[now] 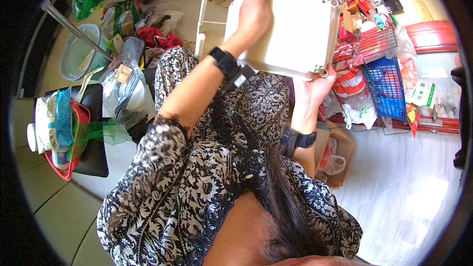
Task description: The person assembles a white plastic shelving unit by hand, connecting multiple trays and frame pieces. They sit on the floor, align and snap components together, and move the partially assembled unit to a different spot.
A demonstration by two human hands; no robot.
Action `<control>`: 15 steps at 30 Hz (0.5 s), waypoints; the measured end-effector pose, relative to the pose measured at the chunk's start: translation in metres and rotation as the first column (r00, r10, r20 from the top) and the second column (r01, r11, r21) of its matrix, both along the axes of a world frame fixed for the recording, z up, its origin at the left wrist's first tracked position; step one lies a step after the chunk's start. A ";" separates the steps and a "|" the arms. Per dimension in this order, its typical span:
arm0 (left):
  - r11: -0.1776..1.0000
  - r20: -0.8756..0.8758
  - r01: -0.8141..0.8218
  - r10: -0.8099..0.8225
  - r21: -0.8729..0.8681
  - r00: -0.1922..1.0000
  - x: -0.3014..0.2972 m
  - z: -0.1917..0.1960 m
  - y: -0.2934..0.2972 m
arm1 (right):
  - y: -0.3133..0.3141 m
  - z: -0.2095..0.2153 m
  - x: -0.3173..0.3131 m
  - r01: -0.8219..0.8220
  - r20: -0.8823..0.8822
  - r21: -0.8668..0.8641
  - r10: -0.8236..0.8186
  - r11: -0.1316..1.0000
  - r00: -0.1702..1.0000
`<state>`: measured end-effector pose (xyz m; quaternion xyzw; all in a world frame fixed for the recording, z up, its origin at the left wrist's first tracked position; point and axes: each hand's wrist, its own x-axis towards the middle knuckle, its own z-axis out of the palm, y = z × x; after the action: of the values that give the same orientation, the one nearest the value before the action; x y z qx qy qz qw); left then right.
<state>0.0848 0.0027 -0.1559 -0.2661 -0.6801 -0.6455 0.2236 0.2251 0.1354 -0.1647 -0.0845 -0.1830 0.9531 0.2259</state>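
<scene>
A white, roughly square plastic panel with small round loops at its corners is tilted up in front of me, above my knees. My left hand lies flat along its left side, the fingers stretched out and close together. At the lower right corner my right hand grips the panel from below, its palm turned up and some fingers hidden behind it. White rods of a frame stand just left of the panel. Both my wrists wear black straps.
On the right stand a blue wire basket, a cardboard box and packed shelves. A light blue tub and bags lie at the far left. Nearer, a red basket of bottles and packets sits on a black seat.
</scene>
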 end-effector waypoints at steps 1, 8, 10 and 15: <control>0.999 0.135 -0.044 0.046 -0.012 0.990 -0.006 0.002 -0.004 | 0.000 -0.002 0.000 -0.023 -0.044 -0.018 0.022 1.000 0.999; 0.969 -0.371 0.237 -0.244 -0.065 0.896 0.082 -0.016 0.032 | -0.004 -0.009 -0.004 -0.195 -0.144 -0.013 0.191 0.981 0.971; 0.987 -0.341 0.161 -0.147 0.011 0.928 0.041 -0.017 0.031 | 0.000 -0.003 0.000 0.034 0.060 0.041 -0.036 0.999 0.998; 0.985 0.004 -0.118 0.120 -0.123 0.993 0.009 -0.052 0.003 | 0.017 0.007 0.006 0.020 -0.158 -0.076 -0.032 0.997 0.987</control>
<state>0.0934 0.0054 -0.2083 -0.2346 -0.7343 -0.5896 0.2411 0.2313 0.1522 -0.1575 -0.0189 -0.1280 0.9599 0.2487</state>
